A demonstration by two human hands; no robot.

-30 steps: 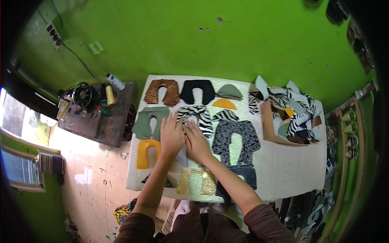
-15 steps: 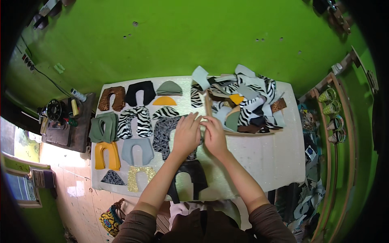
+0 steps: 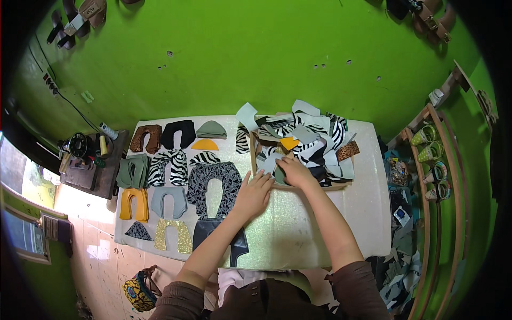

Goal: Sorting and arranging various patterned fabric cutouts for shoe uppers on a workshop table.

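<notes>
My right hand (image 3: 297,174) reaches over the front wall of a shallow cardboard box (image 3: 254,154) heaped with material scraps. Its fingers, reaching forward and slightly apart, touch a green piece (image 3: 280,175) and a light grey piece (image 3: 269,161); the fingertips are partly hidden. My left hand (image 3: 254,195) is open, fingers stretched out against the box's front left corner. Left of that hand lie black-and-grey patterned U-shaped pieces (image 3: 198,184). Below them, partly under my left forearm, is a black U-shaped piece (image 3: 240,246).
Stacks of cut pieces lie on the table's left: zebra-print (image 3: 159,169), green (image 3: 130,173), mustard (image 3: 133,205), brown (image 3: 144,137) and glittery gold (image 3: 173,234). A sewing machine (image 3: 80,145) stands at far left. A wooden rack (image 3: 421,213) holds shoes at right, beside heaped scraps (image 3: 400,272).
Both hands have left the patterned U-shaped pieces. My right hand has moved into the scrap box, and my left to its front corner. The whole view has shifted slightly.
</notes>
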